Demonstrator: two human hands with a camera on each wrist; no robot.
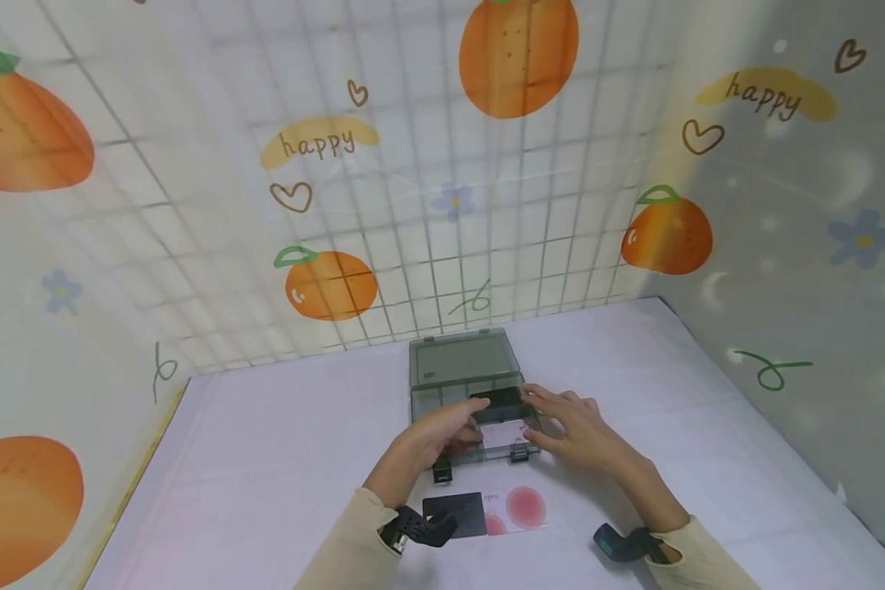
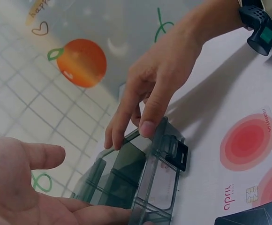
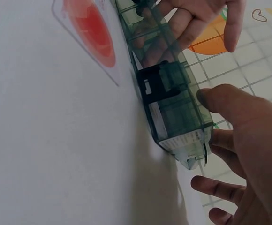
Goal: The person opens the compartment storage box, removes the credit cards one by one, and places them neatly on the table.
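Note:
A translucent grey-green compartment box point(image 1: 413, 401) stands on the table with its lid point(image 1: 463, 358) folded back. A dark flat piece point(image 1: 503, 399) lies in its right part, and nearer the front is a white card point(image 1: 503, 433). My left hand point(image 1: 442, 430) reaches into the left side, thumb apart from the extended fingers point(image 2: 101, 214). On the opposite side, my right hand point(image 1: 578, 428) touches the right rim, its fingers spread and its thumb point(image 2: 147, 127) near the front corner. No object is visibly gripped by either hand.
In front of the box lie a black card point(image 1: 466, 515) and a white card with red circles point(image 1: 524, 508). Black latches point(image 1: 519, 452) hang at the box front. A printed curtain point(image 1: 406, 205) and wire grid stand behind the white table point(image 1: 280, 459).

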